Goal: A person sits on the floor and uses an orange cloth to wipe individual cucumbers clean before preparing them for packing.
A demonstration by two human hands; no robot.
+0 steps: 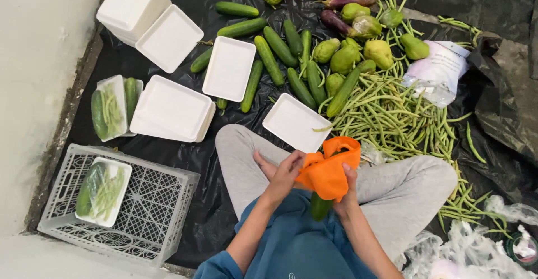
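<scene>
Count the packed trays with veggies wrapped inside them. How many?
2. One wrapped tray lies inside the white plastic crate at lower left. The other wrapped tray sits on the black sheet just above the crate, beside the empty white trays. More could be hidden underneath.

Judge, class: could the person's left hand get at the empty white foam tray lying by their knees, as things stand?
Probably yes: the left hand is beside the orange cloth, and the tray lies just ahead, with nothing between.
</scene>
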